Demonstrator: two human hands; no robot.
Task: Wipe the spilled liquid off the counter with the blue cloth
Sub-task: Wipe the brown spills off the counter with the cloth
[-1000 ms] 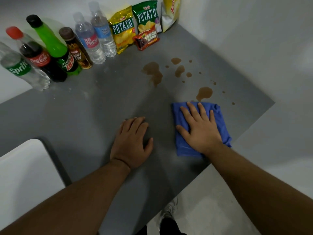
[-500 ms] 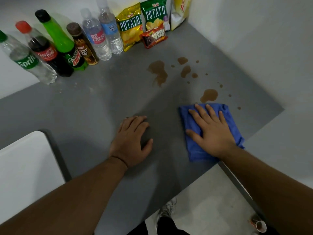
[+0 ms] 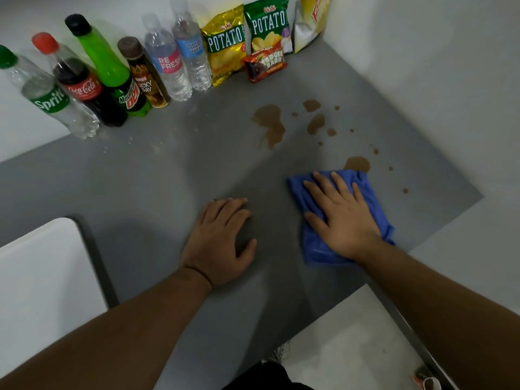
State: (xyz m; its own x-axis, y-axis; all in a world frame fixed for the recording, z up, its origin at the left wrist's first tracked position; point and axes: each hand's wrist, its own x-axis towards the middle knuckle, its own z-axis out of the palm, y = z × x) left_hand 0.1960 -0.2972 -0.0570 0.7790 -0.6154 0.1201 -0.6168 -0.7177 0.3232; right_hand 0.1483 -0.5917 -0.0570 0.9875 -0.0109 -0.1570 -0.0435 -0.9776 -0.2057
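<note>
A blue cloth lies flat on the grey counter, near its right front corner. My right hand presses down on it with fingers spread. The cloth's far edge touches the nearest brown puddle. A bigger brown puddle and several small drops lie farther back. My left hand rests flat on the bare counter to the left of the cloth, holding nothing.
Several drink bottles stand in a row along the back wall, with chip bags and a snack pack beside them. White walls close the back and right. A white chair seat sits at lower left.
The cloth under my right hand has slid slightly forward until its far edge meets the nearest puddle. My left hand has stayed in place.
</note>
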